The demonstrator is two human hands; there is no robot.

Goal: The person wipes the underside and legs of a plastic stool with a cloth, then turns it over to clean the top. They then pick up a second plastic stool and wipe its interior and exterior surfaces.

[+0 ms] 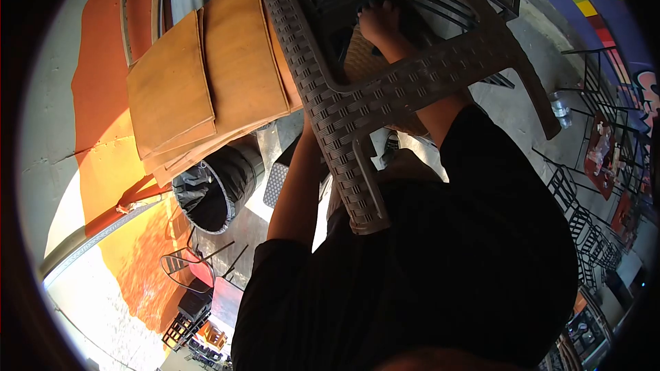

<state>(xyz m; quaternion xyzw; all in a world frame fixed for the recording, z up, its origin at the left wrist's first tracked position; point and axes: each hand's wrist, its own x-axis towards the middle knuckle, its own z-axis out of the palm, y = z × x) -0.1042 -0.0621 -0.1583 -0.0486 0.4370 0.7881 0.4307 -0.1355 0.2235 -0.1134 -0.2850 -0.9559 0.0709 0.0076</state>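
Note:
A dark brown plastic chair (412, 72) with a woven pattern is tilted across the upper middle, its open frame in front of my arms. Seen through the frame, my right hand (378, 20) has its fingers curled over a dark part of the chair. The left forearm reaches up behind the frame's lower left side, where my left hand and its fingers are hidden. Close by on the left, several flat orange-brown sheets (237, 55) lie overlapped against the chair's edge.
A bin with a black liner (210, 196) stands at the lower left. Metal-framed chairs (189, 268) are farther down. On the right are a water bottle (560, 110), a red table (601, 158) and black metal chairs (591, 240). Painted walls flank both sides.

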